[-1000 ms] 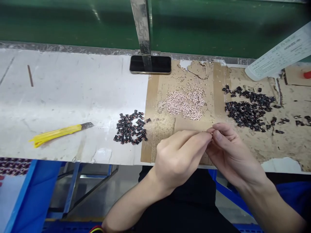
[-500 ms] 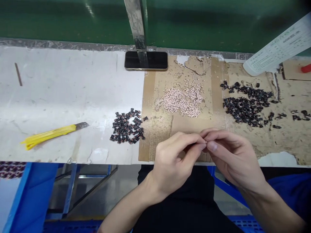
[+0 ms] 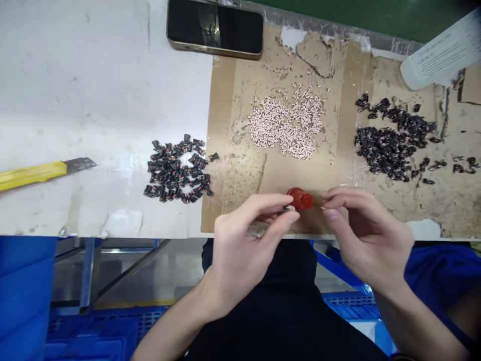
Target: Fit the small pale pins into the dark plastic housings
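Note:
My left hand pinches a small black piece between thumb and fingertips; most of that piece is hidden. My right hand is closed at the fingertips on a tiny pale pink piece. A gap separates the two hands. Just behind the left fingertips lies a small red cup-like object, partly covered by them. Beyond the hands, a heap of tiny pale pink pieces is spread on the cardboard. Small black parts with coppery ends lie in a group to the left.
Another pile of black parts lies at the right. A phone rests at the back. At the left is a yellow utility knife with its blade out. A translucent white bottle lies slanted at the back right.
My hands have moved apart from fingertip contact, the left one going left. The red object now shows between them. The view has tilted down and closer to the table.

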The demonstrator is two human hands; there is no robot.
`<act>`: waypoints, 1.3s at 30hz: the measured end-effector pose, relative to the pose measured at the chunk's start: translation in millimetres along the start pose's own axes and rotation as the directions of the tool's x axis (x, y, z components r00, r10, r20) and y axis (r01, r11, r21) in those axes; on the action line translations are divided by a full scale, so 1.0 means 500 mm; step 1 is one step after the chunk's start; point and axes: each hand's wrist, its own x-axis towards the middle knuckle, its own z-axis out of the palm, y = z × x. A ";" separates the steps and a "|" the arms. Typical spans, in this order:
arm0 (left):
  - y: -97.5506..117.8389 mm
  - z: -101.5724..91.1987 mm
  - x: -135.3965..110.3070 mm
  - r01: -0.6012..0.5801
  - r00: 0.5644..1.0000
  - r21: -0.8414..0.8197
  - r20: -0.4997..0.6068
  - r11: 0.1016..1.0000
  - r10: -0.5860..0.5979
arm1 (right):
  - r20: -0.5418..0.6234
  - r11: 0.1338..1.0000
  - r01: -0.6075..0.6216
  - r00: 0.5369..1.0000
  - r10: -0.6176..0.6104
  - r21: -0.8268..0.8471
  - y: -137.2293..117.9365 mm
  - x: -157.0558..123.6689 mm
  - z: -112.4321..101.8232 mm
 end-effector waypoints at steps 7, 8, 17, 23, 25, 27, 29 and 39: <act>-0.006 -0.011 0.001 0.137 0.988 -0.098 -0.052 0.986 -0.142 | 0.070 0.929 0.172 0.985 -0.158 -0.327 0.015 -0.002 0.007; -0.005 -0.012 0.001 0.140 0.988 -0.102 -0.048 0.985 -0.145 | 0.078 0.920 0.181 0.983 -0.164 -0.347 0.015 -0.001 0.006; 0.004 -0.008 0.010 0.143 0.989 -0.144 0.043 0.979 -0.138 | 0.012 0.979 0.098 0.995 -0.098 -0.180 -0.009 0.003 0.006; 0.016 0.021 0.018 0.307 0.952 -0.351 0.134 0.885 -0.277 | 0.111 0.905 -0.263 0.965 0.240 0.334 -0.049 0.010 0.002; 0.019 0.027 0.021 0.304 0.952 -0.356 0.129 0.884 -0.276 | 0.127 0.874 -0.296 0.955 0.268 0.385 -0.054 0.013 0.003; 0.020 0.029 0.022 0.293 0.956 -0.353 0.119 0.889 -0.268 | 0.119 0.885 -0.290 0.957 0.265 0.364 -0.057 0.015 0.005; 0.022 0.029 0.022 0.283 0.959 -0.350 0.114 0.893 -0.259 | 0.110 0.909 -0.269 0.963 0.246 0.319 -0.060 0.017 0.008; 0.027 0.024 0.013 0.202 0.979 -0.263 0.094 0.944 -0.183 | 0.106 0.929 -0.223 0.974 0.200 0.297 -0.064 0.023 0.015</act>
